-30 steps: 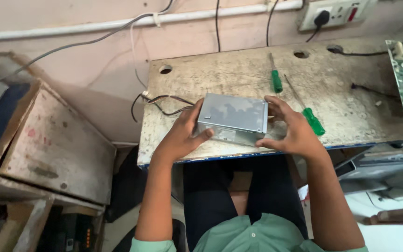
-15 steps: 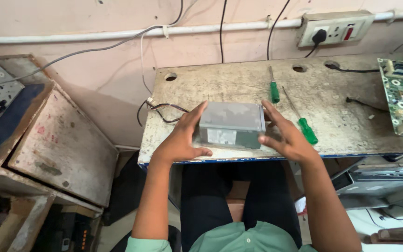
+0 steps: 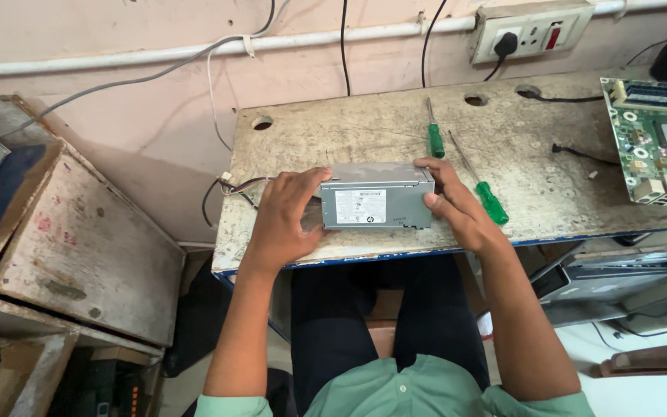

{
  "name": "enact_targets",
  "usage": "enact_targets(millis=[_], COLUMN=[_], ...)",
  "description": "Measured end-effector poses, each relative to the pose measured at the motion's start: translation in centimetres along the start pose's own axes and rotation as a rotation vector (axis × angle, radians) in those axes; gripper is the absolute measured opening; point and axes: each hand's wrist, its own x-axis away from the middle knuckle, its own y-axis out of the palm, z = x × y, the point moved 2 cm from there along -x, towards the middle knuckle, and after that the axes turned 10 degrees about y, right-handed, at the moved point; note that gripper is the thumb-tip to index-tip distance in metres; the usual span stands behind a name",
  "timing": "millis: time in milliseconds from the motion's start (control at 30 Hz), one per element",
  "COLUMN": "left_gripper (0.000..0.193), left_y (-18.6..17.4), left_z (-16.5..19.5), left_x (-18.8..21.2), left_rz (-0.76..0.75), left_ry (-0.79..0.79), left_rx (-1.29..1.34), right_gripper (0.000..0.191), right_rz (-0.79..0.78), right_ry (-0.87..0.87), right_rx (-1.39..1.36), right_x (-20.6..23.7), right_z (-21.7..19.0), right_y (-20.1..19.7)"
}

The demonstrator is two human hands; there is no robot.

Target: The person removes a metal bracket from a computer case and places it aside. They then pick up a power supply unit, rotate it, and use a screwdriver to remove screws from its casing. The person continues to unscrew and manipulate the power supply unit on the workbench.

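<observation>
A grey metal power supply box (image 3: 377, 202) stands on its side on the worn workbench (image 3: 364, 139), its white-labelled face turned toward me. My left hand (image 3: 283, 220) grips its left end, where a bundle of coloured wires (image 3: 235, 187) comes out. Its right end is held by my right hand (image 3: 457, 205), with the fingers over the top edge. Two green-handled screwdrivers lie just beyond and right of the box: a short one (image 3: 435, 137) and a long one (image 3: 486, 194) beside my right hand.
A green circuit board (image 3: 658, 139) lies at the bench's right end. A wall socket with a black plug (image 3: 530, 31) sits above, with cables running down the wall. A tilted old wooden table (image 3: 79, 239) stands at left. Computer cases (image 3: 619, 278) sit under the bench at right.
The box has been tipped from lying flat onto its side, so the labelled face now points at me. Both hands stayed on its ends.
</observation>
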Motion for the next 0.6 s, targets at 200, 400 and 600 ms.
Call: enact_targets(millis=[200,400,600], left_gripper=[0.082,0.085,0.079], left_y=[-0.4,-0.1,0.1], left_z=[0.1,0.2,-0.1], left_x=[0.0,0.1,0.3], left_rz=[0.059,0.009,-0.015], left_ry=[-0.027,-0.038,-0.03], left_rx=[-0.028,0.005,0.012], right_gripper=[0.063,0.063,0.068], right_rz=[0.171,0.186,0.152], right_ry=[-0.101,-0.065,-0.073], right_rx=[-0.022,-0.061,-0.123], right_x=[-0.3,0.0,0.8], right_z=[1.2,1.7,1.4], right_y=[-0.4,-0.5,-0.6])
